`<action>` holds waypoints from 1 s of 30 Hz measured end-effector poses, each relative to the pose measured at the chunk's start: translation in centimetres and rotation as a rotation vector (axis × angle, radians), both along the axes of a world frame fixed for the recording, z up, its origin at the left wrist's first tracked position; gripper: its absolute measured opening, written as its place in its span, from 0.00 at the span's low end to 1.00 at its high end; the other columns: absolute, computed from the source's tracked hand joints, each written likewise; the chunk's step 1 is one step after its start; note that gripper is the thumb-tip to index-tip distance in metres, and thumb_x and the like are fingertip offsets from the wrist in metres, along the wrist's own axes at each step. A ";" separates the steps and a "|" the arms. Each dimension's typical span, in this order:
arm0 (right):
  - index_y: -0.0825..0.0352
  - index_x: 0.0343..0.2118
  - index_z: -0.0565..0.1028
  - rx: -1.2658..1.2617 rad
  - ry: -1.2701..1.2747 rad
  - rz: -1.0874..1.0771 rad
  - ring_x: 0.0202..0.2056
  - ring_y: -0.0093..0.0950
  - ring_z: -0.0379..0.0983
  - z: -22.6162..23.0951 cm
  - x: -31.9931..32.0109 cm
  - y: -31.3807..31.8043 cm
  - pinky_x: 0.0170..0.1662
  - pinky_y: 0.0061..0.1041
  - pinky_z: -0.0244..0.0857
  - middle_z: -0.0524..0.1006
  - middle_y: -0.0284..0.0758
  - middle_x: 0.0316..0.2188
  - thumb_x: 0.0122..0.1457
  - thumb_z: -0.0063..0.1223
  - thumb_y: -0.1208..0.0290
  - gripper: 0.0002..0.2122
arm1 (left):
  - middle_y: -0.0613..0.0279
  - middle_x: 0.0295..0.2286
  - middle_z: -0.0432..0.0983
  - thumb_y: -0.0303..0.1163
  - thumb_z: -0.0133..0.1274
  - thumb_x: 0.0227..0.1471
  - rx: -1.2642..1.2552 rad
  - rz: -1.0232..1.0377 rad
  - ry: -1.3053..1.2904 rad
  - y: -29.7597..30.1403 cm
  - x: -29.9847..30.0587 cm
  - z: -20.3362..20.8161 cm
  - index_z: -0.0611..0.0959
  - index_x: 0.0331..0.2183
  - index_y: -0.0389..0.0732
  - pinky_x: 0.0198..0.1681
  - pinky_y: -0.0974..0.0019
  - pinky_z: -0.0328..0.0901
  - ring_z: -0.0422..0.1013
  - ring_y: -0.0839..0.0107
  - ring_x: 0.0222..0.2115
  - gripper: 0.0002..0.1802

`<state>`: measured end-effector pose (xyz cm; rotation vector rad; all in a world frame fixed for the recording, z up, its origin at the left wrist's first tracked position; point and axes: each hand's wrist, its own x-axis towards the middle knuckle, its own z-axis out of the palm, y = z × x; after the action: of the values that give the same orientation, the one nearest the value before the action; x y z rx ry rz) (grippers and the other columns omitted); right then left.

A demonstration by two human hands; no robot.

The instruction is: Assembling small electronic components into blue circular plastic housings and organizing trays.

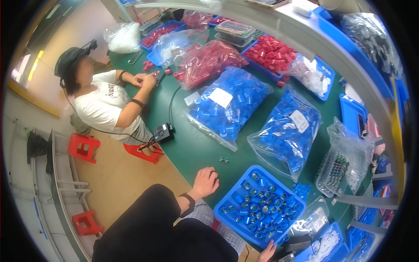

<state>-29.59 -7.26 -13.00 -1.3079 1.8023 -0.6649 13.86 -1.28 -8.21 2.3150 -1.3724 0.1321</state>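
My left hand rests on the green table's near edge, its fingers loosely bent and slightly apart, with nothing visible in them. A blue tray sits right of it, at the table's edge and partly over my lap. It holds many small blue caps, several with round metallic-looking parts inside. At the tray's near right corner my right hand has its fingers on the rim; the palm runs out of the picture. A few small green parts lie on the table beyond my left hand.
Two clear bags of blue caps and a bag of red pieces lie farther back. Plastic boxes stand at right, near a tray of white pieces. A person sits at left, handling something small.
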 end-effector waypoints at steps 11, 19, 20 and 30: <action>0.75 0.47 0.69 0.123 0.101 0.005 0.42 0.33 0.68 4.3 0.3 0.7 0.47 0.28 0.59 0.72 0.45 0.43 0.61 0.42 0.59 0.21 | 0.57 0.36 0.66 0.34 0.55 0.43 -0.039 0.060 0.020 0.6 -1.0 -0.9 0.72 0.28 0.41 0.42 0.60 0.57 0.64 0.61 0.40 0.11; 0.76 0.47 0.68 -0.007 0.283 0.136 0.41 0.35 0.68 4.0 1.8 1.0 0.47 0.30 0.58 0.73 0.46 0.42 0.62 0.39 0.54 0.25 | 0.55 0.37 0.65 0.38 0.54 0.46 -0.177 0.051 -0.110 2.4 -0.6 -3.0 0.72 0.32 0.38 0.42 0.60 0.58 0.63 0.60 0.40 0.15; 0.76 0.46 0.69 -0.013 0.319 0.162 0.41 0.36 0.68 4.0 1.9 1.1 0.47 0.31 0.58 0.73 0.47 0.41 0.62 0.37 0.53 0.26 | 0.55 0.37 0.65 0.39 0.53 0.46 -0.175 0.049 -0.131 2.4 -0.6 -3.3 0.72 0.33 0.38 0.43 0.60 0.58 0.63 0.60 0.40 0.15; 0.69 0.51 0.65 0.254 -0.141 0.099 0.43 0.35 0.66 2.0 -4.5 -2.0 0.46 0.32 0.56 0.71 0.40 0.45 0.60 0.32 0.46 0.29 | 0.54 0.37 0.75 0.40 0.47 0.47 0.121 0.720 -0.179 -0.3 22.7 9.3 0.78 0.35 0.40 0.39 0.56 0.64 0.72 0.61 0.38 0.17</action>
<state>-34.08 -9.26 -11.00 -1.1422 1.6372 -0.4458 36.57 -1.53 1.08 2.8520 -0.5619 0.4931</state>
